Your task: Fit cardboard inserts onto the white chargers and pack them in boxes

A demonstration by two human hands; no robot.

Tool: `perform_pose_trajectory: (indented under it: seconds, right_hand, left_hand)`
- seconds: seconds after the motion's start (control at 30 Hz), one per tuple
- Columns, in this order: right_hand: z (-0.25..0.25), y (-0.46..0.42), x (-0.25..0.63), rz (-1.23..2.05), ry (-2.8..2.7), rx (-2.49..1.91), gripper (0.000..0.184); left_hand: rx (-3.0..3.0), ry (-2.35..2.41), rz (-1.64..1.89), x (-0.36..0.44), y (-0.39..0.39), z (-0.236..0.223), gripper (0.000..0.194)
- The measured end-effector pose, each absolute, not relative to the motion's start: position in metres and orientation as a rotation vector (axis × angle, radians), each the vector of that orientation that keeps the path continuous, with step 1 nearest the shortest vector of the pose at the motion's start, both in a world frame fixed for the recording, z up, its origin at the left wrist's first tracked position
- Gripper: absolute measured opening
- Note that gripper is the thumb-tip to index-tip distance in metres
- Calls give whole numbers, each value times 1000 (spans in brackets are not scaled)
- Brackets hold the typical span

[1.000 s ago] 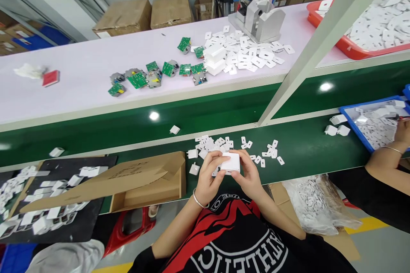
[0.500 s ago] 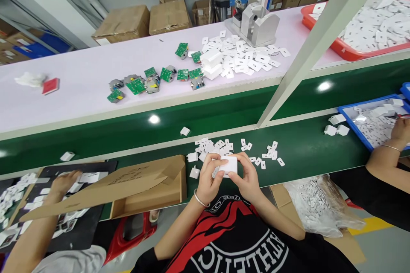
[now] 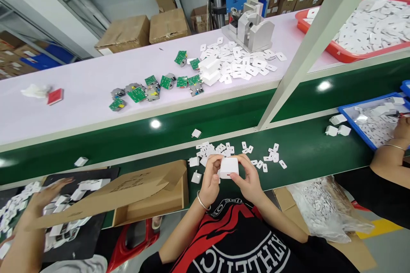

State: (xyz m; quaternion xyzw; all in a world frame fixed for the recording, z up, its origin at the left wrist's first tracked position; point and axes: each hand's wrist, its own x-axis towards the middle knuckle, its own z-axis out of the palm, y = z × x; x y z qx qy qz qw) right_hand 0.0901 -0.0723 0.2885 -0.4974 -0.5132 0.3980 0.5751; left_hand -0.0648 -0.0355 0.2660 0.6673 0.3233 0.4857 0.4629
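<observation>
Between my two hands is a white charger housing (image 3: 229,166), a boxy piece with rounded edges and a small slot low on its near face. My right hand (image 3: 250,180) grips it from the right, thumb pressed near the slot. On the other side, my left hand (image 3: 210,181) closes against its left edge with the fingers curled behind and the thumb drawn back. Just beyond lies a pile of small white cover plates (image 3: 209,149). Two white chargers, one of them the nearer charger (image 3: 196,176), rest left of the pile. More loose plates (image 3: 273,154) lie to the right.
An open cardboard box (image 3: 153,198) stands at left, beside a co-worker's hand (image 3: 48,194). Another person's hand (image 3: 402,132) reaches into a blue tray (image 3: 355,130) at right. Circuit boards (image 3: 137,94) and a metal fixture (image 3: 253,30) sit on the upper shelf, below a slanting post (image 3: 294,64).
My left thumb has come off the housing's front, and the slotted face shows more fully. Loose chargers on the green strip beyond have shifted right. The left co-worker's hand has moved left.
</observation>
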Motion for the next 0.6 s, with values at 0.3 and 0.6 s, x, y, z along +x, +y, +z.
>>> perform_pose_trajectory:
  seconds: [0.3, 0.6]
  right_hand:
    - [295, -73, 101, 1011, -1340, -1094, 47]
    - [297, -78, 94, 879, -1360, -1099, 46]
  left_hand:
    - [1900, 815, 982, -74, -25, 276, 53]
    - [1797, 904, 1136, -65, -39, 285, 53]
